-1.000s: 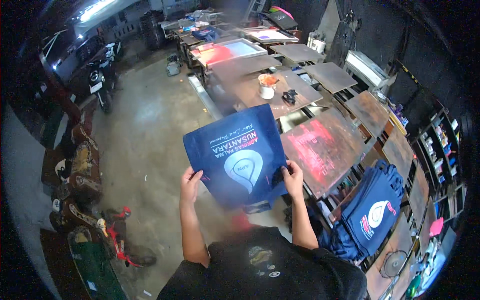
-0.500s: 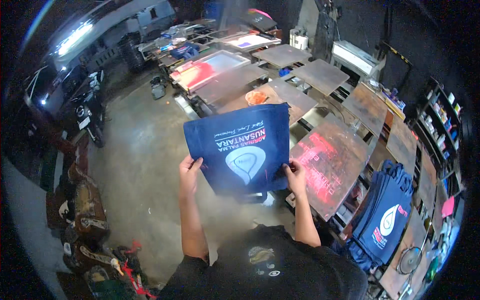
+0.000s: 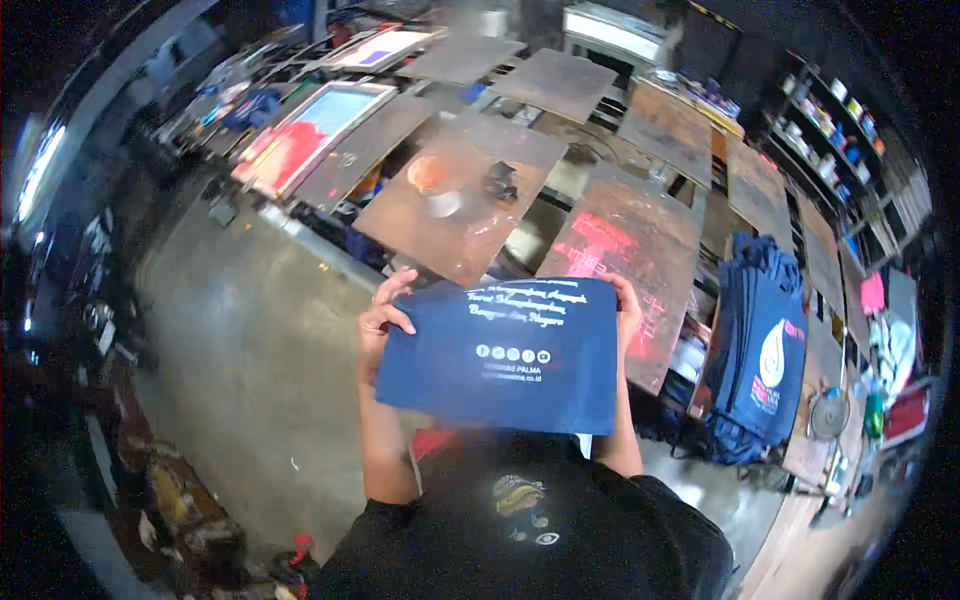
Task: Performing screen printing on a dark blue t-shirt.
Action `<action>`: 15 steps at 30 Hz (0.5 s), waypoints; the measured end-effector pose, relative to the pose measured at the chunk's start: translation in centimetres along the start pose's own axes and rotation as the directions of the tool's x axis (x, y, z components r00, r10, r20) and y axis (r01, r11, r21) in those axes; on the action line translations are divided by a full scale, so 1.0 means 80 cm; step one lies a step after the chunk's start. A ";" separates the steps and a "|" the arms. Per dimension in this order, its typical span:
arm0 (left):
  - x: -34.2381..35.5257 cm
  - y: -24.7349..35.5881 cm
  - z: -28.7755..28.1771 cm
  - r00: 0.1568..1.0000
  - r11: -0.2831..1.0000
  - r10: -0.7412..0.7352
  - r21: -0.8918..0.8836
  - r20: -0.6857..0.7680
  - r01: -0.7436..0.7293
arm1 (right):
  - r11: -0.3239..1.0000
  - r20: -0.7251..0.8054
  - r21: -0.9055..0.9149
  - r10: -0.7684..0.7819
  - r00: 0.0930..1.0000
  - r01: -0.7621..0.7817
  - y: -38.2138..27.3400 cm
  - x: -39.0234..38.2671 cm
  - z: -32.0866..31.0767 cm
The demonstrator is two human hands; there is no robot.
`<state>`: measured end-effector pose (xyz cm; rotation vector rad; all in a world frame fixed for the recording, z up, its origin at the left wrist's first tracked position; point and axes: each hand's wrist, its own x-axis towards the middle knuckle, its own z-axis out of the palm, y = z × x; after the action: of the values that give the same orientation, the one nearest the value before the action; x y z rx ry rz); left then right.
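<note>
My left hand (image 3: pixel 386 312) grips the left edge of a navy fabric bag (image 3: pixel 495 385), its fingers curled at the upper corner. My right hand (image 3: pixel 625 305) holds the right edge, partly hidden behind it. The panel facing me has white lettering and a row of small round icons. Beyond it lies a board (image 3: pixel 655 250) stained with pink ink. To the right, a stack of navy bags (image 3: pixel 750 350) with white drop prints rests on the boards. Farther back, a blurred container with orange contents (image 3: pixel 432 175) and a black bundle (image 3: pixel 502 180) sit on another board.
Rows of work boards (image 3: pixel 555 85) span the upper view, with an ink-smeared screen frame (image 3: pixel 285 150) at their left and a pale metal unit (image 3: pixel 610 30) behind. A shelf of bottles (image 3: pixel 820 125) stands at the right. Concrete floor (image 3: pixel 240 350) lies to my left.
The bag has turned from its drop-print side to one with lettering and icons, and looks shorter. Both hands have risen slightly, and my view has swung right toward the boards.
</note>
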<state>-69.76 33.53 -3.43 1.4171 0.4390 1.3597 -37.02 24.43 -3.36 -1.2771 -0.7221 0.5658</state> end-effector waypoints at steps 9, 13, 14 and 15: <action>0.032 -0.024 -0.015 0.941 0.915 -0.304 -0.231 0.150 0.332 | 0.941 -0.097 0.337 0.048 0.994 -0.013 0.033 -0.048 -0.034; -0.005 -0.079 -0.063 0.548 0.404 -0.799 -0.452 0.250 0.795 | 0.929 -0.189 0.370 0.057 0.980 0.017 0.023 -0.101 -0.010; -0.018 -0.092 -0.070 0.534 0.434 -0.797 -0.349 0.280 0.831 | 0.933 -0.213 0.359 0.050 0.976 0.030 0.027 -0.113 -0.010; -0.026 -0.104 -0.074 0.431 0.300 -0.839 -0.378 0.333 0.876 | 0.944 -0.229 0.326 0.034 0.973 0.044 0.032 -0.123 -0.014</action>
<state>-72.30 37.32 -12.85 0.5458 0.6180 0.4169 -42.68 17.03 -7.65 -1.0059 -0.4138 0.4985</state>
